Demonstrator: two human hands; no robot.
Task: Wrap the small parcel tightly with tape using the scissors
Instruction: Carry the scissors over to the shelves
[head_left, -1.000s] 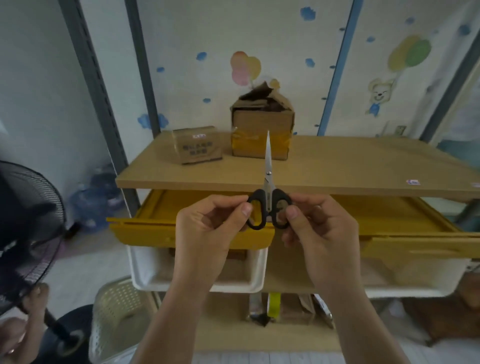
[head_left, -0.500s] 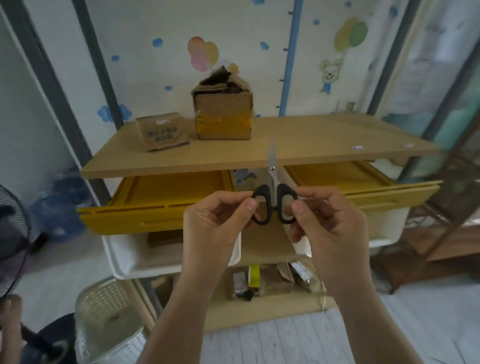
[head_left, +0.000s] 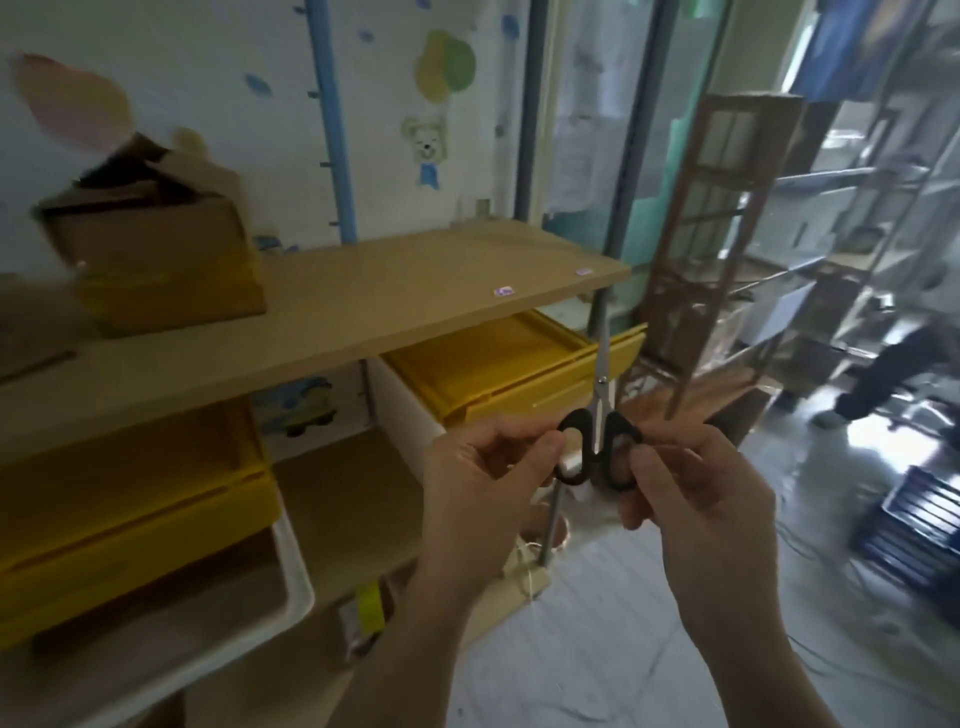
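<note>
Currently a small pair of scissors with black plastic loop handles and slim silver blades (head_left: 597, 431) stands upright in the air between the person's two hands. Its blades are closed together, and the tip points up in front of the corner of an open yellow plastic drawer (head_left: 498, 364). The left hand (head_left: 483, 483) pinches the left handle loop, its fingers (head_left: 548, 448) curled so that the thumb tip presses the loop's outer edge. The right hand (head_left: 696, 504) pinches the right loop in the same way, fingers (head_left: 647, 460) bent onto its outer rim. Both loops sit just past the fingertips, clear of the palms. Well apart, to the upper left, a brown cardboard box with a torn-open top and a band of yellow tape (head_left: 156, 249) rests, blurred, on the light wooden shelf board (head_left: 415, 291).
</note>
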